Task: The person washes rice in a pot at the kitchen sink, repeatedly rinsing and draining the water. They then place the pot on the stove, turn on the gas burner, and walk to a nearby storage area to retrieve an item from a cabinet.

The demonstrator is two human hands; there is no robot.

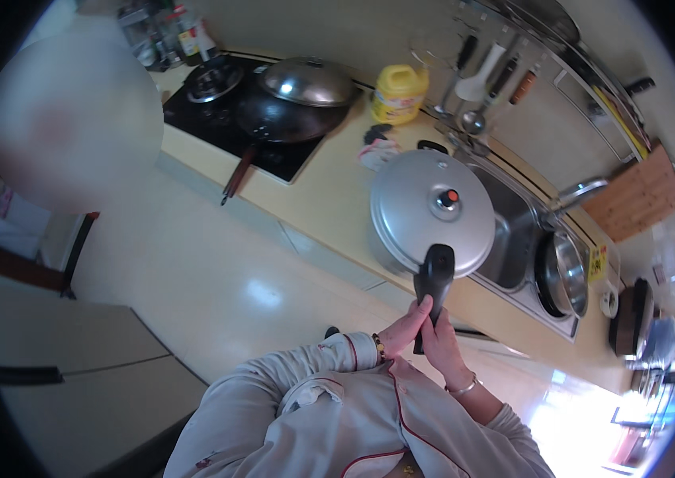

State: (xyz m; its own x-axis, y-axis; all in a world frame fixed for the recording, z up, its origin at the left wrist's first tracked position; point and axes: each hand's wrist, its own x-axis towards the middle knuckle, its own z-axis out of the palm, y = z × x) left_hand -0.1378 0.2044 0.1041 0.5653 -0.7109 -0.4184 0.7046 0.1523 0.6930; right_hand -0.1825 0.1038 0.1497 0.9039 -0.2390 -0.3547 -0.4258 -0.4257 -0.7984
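A silver pressure cooker [409,203] with its lid on stands on the counter, close to the sink's left edge. Its lid has a red-topped valve [449,198] near the middle. The long black handle [437,269] points towards me. My left hand [406,328], with a beaded bracelet at the wrist, grips the handle from the left. From the right my right hand [442,346], with a bangle, closes round the same handle. The thumbs and fingers of both hands lie close together; some fingers are hidden. A short black handle [433,146] shows at the cooker's far side.
A lidded wok [289,119] sits on the black cooktop [194,122], its wooden handle over the front edge. A yellow jug [398,95] and a cloth [379,154] lie beyond the cooker. Metal bowls [564,275] rest by the sink [501,239]; utensils hang above.
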